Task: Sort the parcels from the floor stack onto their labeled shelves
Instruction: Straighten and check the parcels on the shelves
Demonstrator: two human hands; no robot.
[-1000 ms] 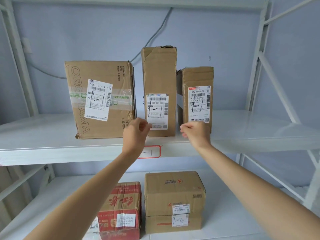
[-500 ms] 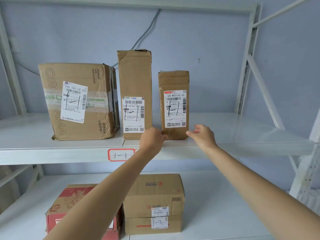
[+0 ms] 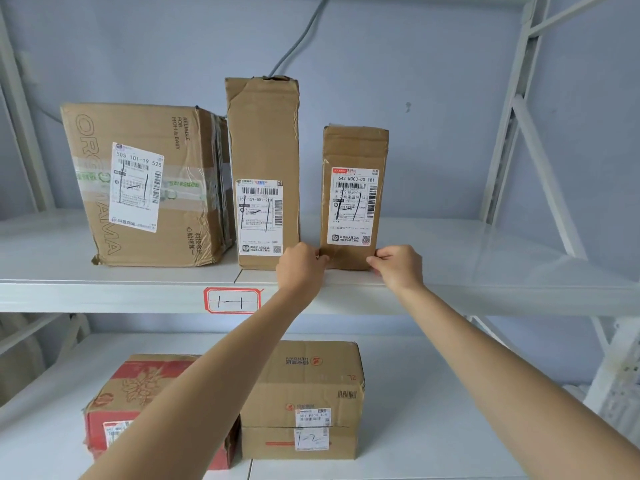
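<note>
Small parcel [image 3: 354,199]: upright on upper shelf [image 3: 485,285], base pinched between both sets of fingers, label marked 1-1 facing out
Left hand [image 3: 300,266]: fingers curled, tips on parcel's lower left corner
Right hand [image 3: 398,266]: fingers bent, tips on lower right corner
Tall parcel [image 3: 263,168]: just left of left fingers
Large box [image 3: 149,188]: further left
Shelf tag [image 3: 232,300]: below left fingers, reads 1-1
Lower shelf boxes [image 3: 304,400]: beneath both forearms
</note>
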